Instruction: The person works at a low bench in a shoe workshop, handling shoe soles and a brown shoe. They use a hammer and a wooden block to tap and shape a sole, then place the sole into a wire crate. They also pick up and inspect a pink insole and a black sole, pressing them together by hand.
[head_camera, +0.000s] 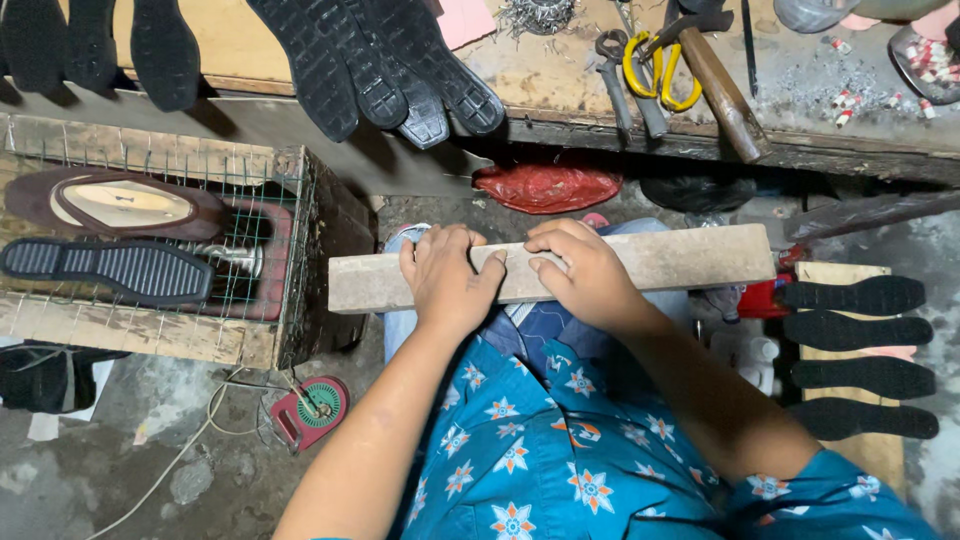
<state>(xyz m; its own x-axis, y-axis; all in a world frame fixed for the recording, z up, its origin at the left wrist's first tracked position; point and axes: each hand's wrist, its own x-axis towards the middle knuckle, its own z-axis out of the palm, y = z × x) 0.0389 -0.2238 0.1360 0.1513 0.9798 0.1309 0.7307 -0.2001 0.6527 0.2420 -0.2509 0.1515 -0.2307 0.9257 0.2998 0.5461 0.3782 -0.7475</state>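
Blue fabric printed with orange-and-white stars (560, 460) fills the bottom of the head view, both bare forearms reaching out from it. A long, pale wooden board (680, 258) lies across the seated person's lap, running left to right. Left hand (445, 278) lies flat on the board's left half, fingers curled over the far edge, gripping the wood. Right hand (580, 270) rests just beside it, fingers bent, tips pressed to the board's top face, closed on nothing.

Beyond the board, a worn workbench (560, 80) carries black shoe soles (390, 70) hanging over its front edge, yellow-handled pliers (655, 70) and a wooden-handled hammer (725, 95). A red bag (545, 187) sits under the bench. At left, a wire-mesh crate (270, 250) holds a brown shoe (115, 203) and a ribbed black sole (105, 270). At right, four black soles (860, 355) lie stacked in a column on a wooden plank. A red-and-green round device (312, 410) with a cord lies on the concrete floor.
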